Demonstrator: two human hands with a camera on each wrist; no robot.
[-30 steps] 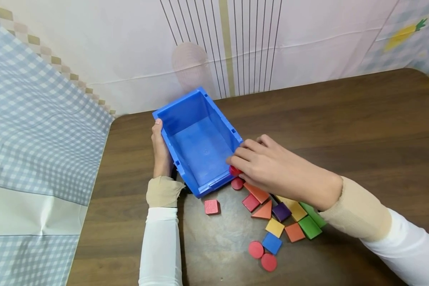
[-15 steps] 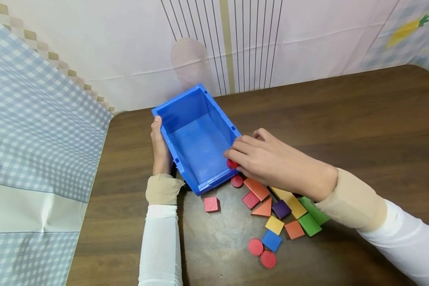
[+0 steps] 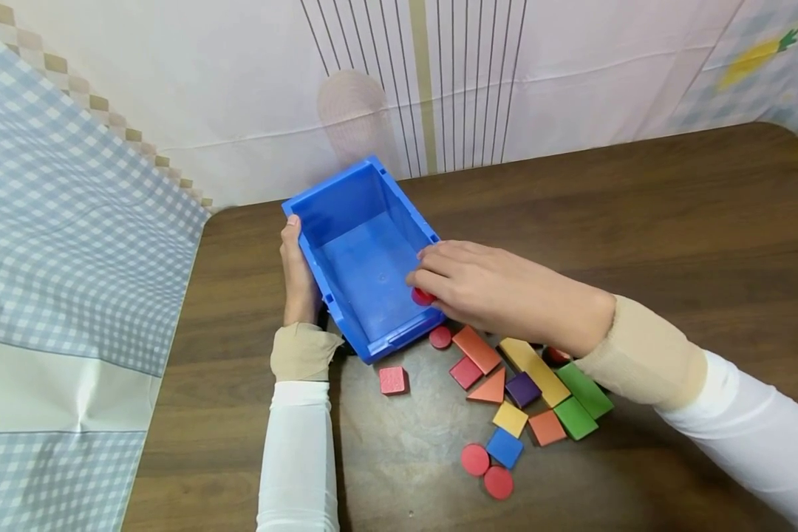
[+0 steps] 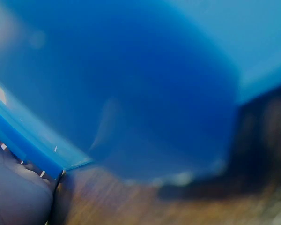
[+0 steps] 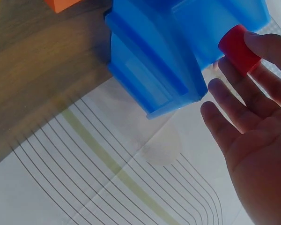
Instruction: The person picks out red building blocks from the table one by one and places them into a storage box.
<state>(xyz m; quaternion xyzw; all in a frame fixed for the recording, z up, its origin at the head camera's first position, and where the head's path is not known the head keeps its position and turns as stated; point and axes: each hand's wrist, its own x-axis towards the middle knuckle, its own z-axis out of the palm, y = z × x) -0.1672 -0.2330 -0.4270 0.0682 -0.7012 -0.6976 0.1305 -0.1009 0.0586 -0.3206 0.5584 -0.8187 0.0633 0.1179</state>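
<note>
My left hand (image 3: 298, 277) grips the left side of a blue plastic bin (image 3: 346, 203), thumb up at the rim. In the left wrist view the bin's wall (image 4: 145, 93) fills most of the picture, with part of the hand (image 4: 18, 197) at lower left. Between thumb and fingers my right hand (image 3: 505, 292) pinches a red cylinder block (image 3: 422, 296) over the bin's near right corner. The right wrist view shows this cylinder (image 5: 236, 49) at the thumb tip, the other fingers spread apart. No blocks show on the visible bin floor.
Several blocks lie on the wooden table near the bin: a pink-red cube (image 3: 392, 380), a small red disc (image 3: 440, 338), a purple block (image 3: 523, 389), a yellow bar (image 3: 535, 369), green blocks (image 3: 585, 391), a blue block (image 3: 505, 448) and red rounds (image 3: 475, 459). A patterned cloth (image 3: 239, 89) hangs behind.
My right hand has moved slightly left and up with the red cylinder, farther over the bin's opening. A red block behind the yellow bar has come into view. The left hand keeps its hold.
</note>
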